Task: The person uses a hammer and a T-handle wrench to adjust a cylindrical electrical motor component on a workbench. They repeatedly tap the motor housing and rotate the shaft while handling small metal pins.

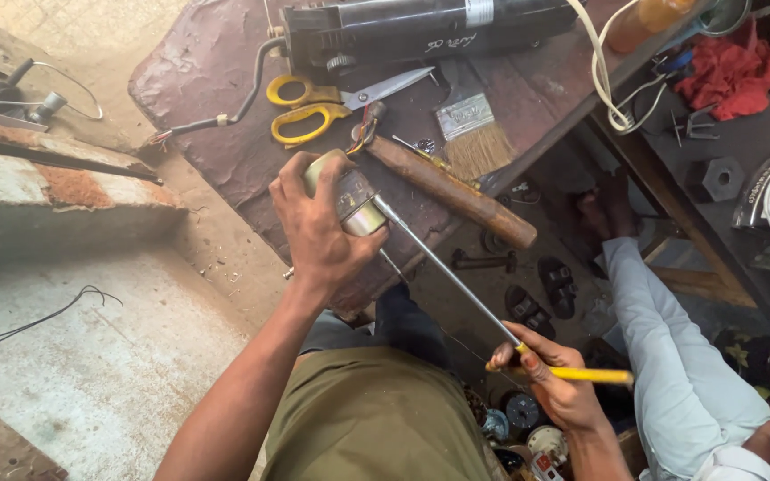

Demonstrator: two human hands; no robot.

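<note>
One motor (349, 198) in left hand (318, 233) grip, screwdriver (456, 281) tip touching

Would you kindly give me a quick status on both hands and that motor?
Left hand gripping small cylindrical metal motor. Right hand holding long yellow-handled screwdriver, tip at motor end. Wooden-handled hammer and yellow-handled scissors lie close behind on worn bench.

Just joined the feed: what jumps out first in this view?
At centre, the left hand grips a small metal cylinder at the workbench edge, while the right hand drives a long yellow-handled screwdriver into its end. Behind them lie yellow scissors, a paintbrush and a wooden handle.
</note>
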